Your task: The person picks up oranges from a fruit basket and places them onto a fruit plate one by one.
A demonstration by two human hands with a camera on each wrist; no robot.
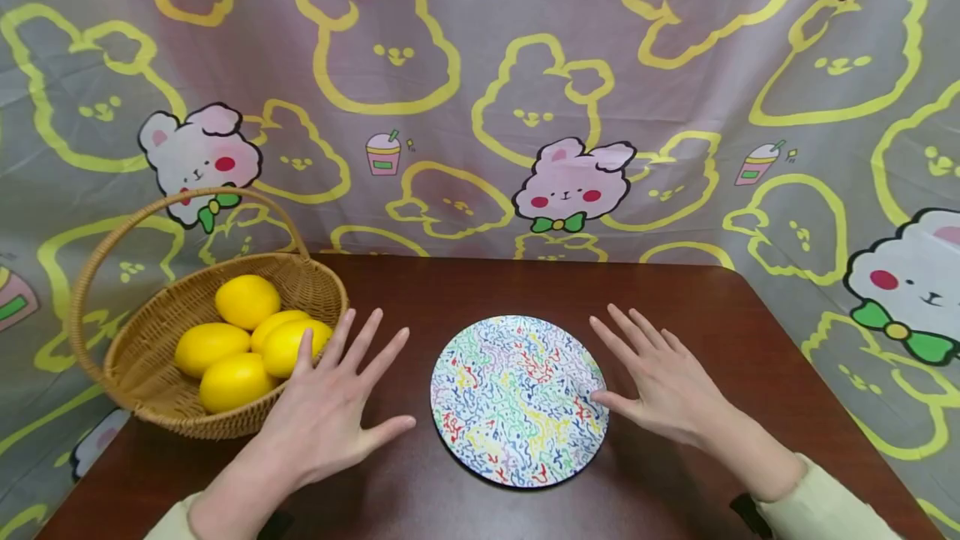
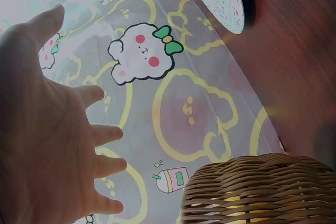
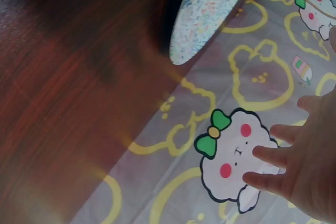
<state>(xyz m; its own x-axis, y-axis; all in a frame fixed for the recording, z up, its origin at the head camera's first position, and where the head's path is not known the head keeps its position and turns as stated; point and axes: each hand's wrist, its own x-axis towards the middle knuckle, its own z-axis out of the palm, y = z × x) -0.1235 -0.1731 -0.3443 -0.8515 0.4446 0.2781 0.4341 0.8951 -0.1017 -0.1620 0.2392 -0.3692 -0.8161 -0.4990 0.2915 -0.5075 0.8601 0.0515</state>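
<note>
A round board [image 1: 520, 401] with a white top covered in colourful squiggles lies on the table between the two hands. My left hand [image 1: 330, 407] is spread with straight fingers, left of the board and in front of the basket's right side; it holds nothing. On the other side, my right hand [image 1: 663, 382] is also spread, its thumb overlapping the board's right edge in the head view. Whether that thumb touches the board I cannot tell. At the left stands a wicker basket [image 1: 165, 307] with a tall handle, holding several yellow lemons [image 1: 247, 302].
The dark brown table [image 1: 660, 290] reaches back to a grey curtain [image 1: 450, 132] printed with yellow outlines and white rabbits. Curtain fabric also hangs along both sides. The basket's handle [image 1: 90, 273] arches high above its rim.
</note>
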